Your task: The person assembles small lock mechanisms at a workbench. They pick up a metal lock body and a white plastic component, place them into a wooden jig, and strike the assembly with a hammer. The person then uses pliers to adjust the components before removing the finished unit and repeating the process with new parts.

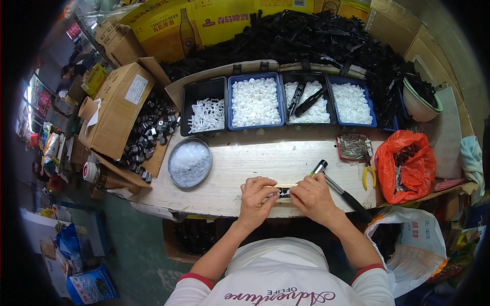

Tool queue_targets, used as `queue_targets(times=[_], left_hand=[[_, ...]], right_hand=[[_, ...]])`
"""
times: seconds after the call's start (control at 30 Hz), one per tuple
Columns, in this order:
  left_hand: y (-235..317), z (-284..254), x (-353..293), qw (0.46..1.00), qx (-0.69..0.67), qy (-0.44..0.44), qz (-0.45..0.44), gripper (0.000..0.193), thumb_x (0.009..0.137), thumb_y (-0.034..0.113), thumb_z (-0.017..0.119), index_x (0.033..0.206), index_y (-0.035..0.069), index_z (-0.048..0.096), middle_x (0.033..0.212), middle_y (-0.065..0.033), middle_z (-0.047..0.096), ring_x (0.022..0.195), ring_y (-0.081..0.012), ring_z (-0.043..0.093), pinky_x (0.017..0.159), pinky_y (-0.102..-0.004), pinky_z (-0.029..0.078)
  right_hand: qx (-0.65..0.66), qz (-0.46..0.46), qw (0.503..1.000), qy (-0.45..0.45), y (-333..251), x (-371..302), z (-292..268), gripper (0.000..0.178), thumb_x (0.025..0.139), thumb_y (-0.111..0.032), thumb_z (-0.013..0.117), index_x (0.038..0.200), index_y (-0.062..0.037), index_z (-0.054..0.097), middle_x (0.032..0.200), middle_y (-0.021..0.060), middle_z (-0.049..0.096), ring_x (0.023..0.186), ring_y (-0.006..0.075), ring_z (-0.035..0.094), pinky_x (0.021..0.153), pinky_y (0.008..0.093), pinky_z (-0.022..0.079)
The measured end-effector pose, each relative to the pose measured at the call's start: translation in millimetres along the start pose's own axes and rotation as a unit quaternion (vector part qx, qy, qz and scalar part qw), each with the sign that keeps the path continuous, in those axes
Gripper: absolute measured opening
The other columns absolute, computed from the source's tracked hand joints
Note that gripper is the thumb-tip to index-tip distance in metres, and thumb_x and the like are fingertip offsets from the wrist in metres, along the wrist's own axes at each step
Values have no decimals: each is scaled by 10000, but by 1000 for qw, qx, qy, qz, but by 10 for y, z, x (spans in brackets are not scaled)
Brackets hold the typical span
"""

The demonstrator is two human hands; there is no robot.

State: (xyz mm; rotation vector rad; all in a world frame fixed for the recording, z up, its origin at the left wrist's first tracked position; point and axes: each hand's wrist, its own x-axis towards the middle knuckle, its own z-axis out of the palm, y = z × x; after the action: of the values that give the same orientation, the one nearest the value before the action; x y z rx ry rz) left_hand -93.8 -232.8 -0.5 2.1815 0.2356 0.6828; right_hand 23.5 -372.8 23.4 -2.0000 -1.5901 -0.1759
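Note:
At the table's near edge, both hands work on a small black part with white bits. It sits in or against a pale, narrow block; the fingers hide how the two fit together. My left hand pinches the part's left end between thumb and fingers. From the other side, my right hand is closed with its fingertips on the right end. Just beyond my right hand lies a hammer, its metal head by the fingers and its black handle slanting toward the near right.
A round tray of clear small pieces stands left. Behind are bins of white parts, one with black pieces on top. To the right are a red tray of metal pins, yellow-handled pliers and a red bag. Black parts heap behind.

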Motion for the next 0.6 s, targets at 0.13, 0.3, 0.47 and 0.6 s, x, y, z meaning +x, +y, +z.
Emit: queue_targets(times=[0.13,0.3,0.47,0.6], left_hand=[[-1,86,-6,999,13,-25,-21,138,647,79,686,775,74,633,971,-15,593,993,-208,458,842,-339,287],[-68,166,-20,999,2,-33,-22,123,647,69,675,759,79,622,959,-6,578,978,-201,456,832,-347,272],[-107,194,-9,999,-1,-42,-15,120,653,70,669,756,83,610,941,-2,565,963,-201,454,834,-349,270],[-91,177,8,998,8,-59,-24,113,663,85,668,755,83,603,940,-8,556,961,-202,447,834,-352,263]], right_hand=[[-40,-16,997,-71,59,27,86,91,644,-114,643,666,-85,560,638,21,541,675,177,515,665,347,323],[-32,-28,989,-141,76,140,85,88,639,-132,646,670,-79,583,645,39,569,711,190,537,698,355,325],[14,-20,975,-219,118,264,15,71,676,-136,627,699,-76,595,663,47,583,729,208,544,715,360,324],[37,9,979,-201,166,247,-91,58,712,-138,616,732,-85,604,683,51,581,730,217,540,708,361,323]])
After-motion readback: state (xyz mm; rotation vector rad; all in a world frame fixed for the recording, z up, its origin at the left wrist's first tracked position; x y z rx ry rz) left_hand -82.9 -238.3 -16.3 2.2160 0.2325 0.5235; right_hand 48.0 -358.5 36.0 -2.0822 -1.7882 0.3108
